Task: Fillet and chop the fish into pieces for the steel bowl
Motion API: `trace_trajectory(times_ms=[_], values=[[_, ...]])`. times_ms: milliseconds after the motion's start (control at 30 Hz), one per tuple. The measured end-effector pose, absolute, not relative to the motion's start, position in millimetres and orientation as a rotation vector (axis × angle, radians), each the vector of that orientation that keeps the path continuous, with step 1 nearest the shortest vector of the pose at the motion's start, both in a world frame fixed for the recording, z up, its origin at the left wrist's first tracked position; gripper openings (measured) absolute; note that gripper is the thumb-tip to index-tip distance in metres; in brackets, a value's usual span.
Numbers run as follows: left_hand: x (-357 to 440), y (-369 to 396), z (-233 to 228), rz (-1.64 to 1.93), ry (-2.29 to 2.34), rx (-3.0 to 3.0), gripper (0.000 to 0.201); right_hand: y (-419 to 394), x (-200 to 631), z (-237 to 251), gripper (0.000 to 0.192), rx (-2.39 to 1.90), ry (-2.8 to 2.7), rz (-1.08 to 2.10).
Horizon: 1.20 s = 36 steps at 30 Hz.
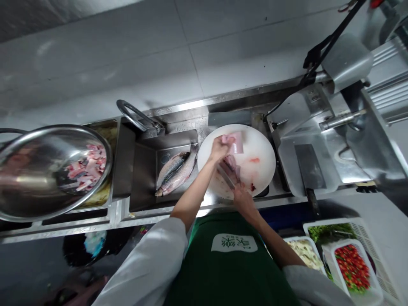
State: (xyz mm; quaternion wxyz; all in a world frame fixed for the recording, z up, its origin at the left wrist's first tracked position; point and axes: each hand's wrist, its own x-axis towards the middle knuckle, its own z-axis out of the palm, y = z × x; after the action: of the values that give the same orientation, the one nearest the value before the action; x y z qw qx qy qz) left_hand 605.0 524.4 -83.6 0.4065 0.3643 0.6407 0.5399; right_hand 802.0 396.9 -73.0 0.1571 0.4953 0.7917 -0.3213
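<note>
- The far and right parts of the round cutting board (261,148) lie bare.
- The fish pieces (232,166) crowd its near middle.
- Left, two whole fish (177,172) fill the sink floor.
- Right, a cleaver (308,168) blocks the tray.

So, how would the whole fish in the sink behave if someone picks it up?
The fish looks wet and shiny, so probably slippery. It is long and lies slightly curved in the sink, so it would likely sag if lifted at one end.
</note>
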Motion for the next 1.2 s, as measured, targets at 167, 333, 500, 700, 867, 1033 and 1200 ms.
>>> trace_trajectory(times_ms=[167,333,500,700,867,1033,1200], values=[[572.2,425.4,-88.3,1.527,1.809,0.646,0.050,431.2,817.8,-63.0,0.032,1.516,2.181,-0.758],[596.2,358.8,-134.9,1.134,2.179,0.831,0.028,428.3,797.3,-52.9,0.032,1.435,2.244,-0.657],[579.4,326.6,-147.8,1.448,2.470,1.114,0.022,418.0,769.4,-48.1,0.033,1.374,2.345,-0.580],[591.4,347.5,-168.8,1.302,2.185,1.662,0.022,441.8,731.8,-53.3,0.041,1.275,2.438,-0.583],[608.8,365.0,-193.2,1.042,2.101,1.787,0.027,441.9,756.5,-63.6,0.035,1.171,2.336,-0.631],[609.6,362.7,-199.7,1.079,2.089,1.766,0.027,421.8,803.8,-63.5,0.032,1.193,2.232,-0.573],[609.2,365.5,-195.1,1.083,2.060,1.731,0.026,441.8,757.7,-64.3,0.033,1.198,2.324,-0.557]])
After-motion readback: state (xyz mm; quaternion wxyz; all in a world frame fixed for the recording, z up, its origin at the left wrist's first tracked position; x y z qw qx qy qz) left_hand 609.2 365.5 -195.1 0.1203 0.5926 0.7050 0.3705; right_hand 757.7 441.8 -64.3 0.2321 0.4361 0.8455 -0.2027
